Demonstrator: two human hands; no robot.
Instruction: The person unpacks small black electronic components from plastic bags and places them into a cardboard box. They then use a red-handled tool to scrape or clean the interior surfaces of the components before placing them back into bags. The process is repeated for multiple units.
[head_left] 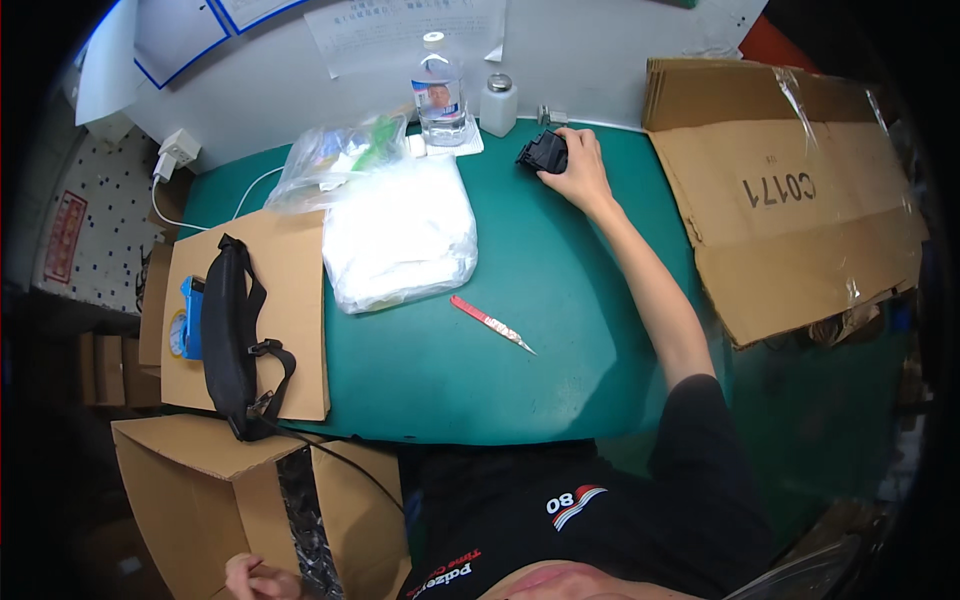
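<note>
While the two hands are well apart, the items are located as follows, from left to right. A blue tape dispenser (193,318) lies beside an elongated black pouch (228,335) with a strap, both on a brown cardboard panel (303,370). Below the panel is an open cardboard box (195,447); the left hand (262,578) appears in front of it at the lower edge, fingers curled, and whether it grips anything cannot be told. On the green table (590,310), a white bundle in clear plastic (400,240) adjoins a clear bag (335,160) with green contents. Near the rear edge stand a clear bottle (440,105) and, to its right, a white dispenser bottle (498,105) with a metal cap. A slim pointed tool (493,325) with a red end lies diagonally nearer the person. The black component (540,152) is at the rear of the table, right of the dispenser bottle: compact, blocky, dark throughout, with angular, stepped edges. The right hand (583,172) is closed around its right side, which is partly covered; contact with the tabletop cannot be determined. Flattened cartons (790,240) are at the far right
</note>
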